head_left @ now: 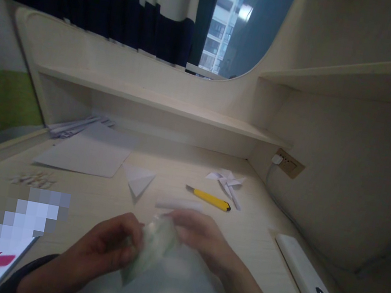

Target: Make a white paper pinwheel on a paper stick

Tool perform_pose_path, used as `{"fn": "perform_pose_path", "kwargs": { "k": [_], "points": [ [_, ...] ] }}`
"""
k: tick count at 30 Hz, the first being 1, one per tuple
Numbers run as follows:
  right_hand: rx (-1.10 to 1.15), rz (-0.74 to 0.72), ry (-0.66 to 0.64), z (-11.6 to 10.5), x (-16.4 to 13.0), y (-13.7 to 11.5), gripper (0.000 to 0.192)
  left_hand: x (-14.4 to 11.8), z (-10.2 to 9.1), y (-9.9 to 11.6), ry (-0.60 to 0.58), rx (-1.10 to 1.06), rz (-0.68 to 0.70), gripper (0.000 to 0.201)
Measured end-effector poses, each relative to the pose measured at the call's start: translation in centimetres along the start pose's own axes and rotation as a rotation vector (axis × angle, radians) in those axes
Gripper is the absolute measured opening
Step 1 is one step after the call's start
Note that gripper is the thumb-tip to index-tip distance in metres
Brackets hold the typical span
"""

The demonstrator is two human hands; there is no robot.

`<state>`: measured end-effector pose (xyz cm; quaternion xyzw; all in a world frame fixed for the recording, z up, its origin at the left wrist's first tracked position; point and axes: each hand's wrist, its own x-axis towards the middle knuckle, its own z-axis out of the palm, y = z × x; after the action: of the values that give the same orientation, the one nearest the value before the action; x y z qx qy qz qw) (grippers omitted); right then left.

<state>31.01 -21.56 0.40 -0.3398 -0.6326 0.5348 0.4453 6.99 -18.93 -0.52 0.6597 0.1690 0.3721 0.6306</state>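
My left hand [105,247] is closed, with thumb and fingers pinching a pale green, translucent packet [153,250] that looks like a small plastic bag; motion blur hides its contents. The fingers of my right hand [198,235] are bent over its upper right edge. Just beyond the hands lies a white paper strip or roll [173,204]. Behind it a yellow utility knife [211,200] rests with its blade pointing left. A white paper pinwheel [226,180] lies past the knife, and a folded paper triangle [138,180] is to the left.
White paper sheets [88,153] lie at the back left, with small pale pieces [36,180] in front. A partly pixelated flat device [10,255] is at the lower left. On the right are a white power strip [300,271] and a wall socket [290,164] with a cable.
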Motion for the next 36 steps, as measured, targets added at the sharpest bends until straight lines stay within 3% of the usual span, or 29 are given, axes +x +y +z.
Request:
{"fn": "perform_pose_path", "kwargs": {
  "k": [3, 6, 10, 18, 26, 31, 36],
  "points": [
    [0.124, 0.065, -0.276, -0.9, 0.2, 0.4, 0.049, 0.4, -0.2, 1.6, -0.122, -0.041, -0.114, 0.013],
    [0.086, 0.062, -0.424, -1.4, 0.4, 0.6, 0.041, 0.9, -0.3, 2.7, -0.288, -0.002, -0.17, 0.012],
    [0.031, 0.073, -0.355, -0.9, 0.1, -0.4, 0.031, 1.3, -0.7, 2.4, -0.314, -0.018, -0.171, 0.013],
    [0.145, 0.079, -0.122, 0.9, -0.1, -1.1, 0.035, 1.8, 0.4, 0.7, -0.022, -0.349, -0.295, 0.025],
    [0.116, 0.025, -0.043, 1.9, 0.2, -0.4, 0.038, 2.4, 1.5, 0.9, 0.229, -0.275, -0.274, 0.025],
    [0.089, -0.003, -0.051, 2.2, 0.1, -1.4, 0.034, 2.5, 1.4, 0.8, 0.224, -0.327, -0.19, 0.024],
    [-0.001, 0.056, -0.111, 2.7, 0.2, -2.4, 0.035, 3.3, 0.7, 0.9, 0.124, -0.431, -0.267, 0.021]
  ]
}}
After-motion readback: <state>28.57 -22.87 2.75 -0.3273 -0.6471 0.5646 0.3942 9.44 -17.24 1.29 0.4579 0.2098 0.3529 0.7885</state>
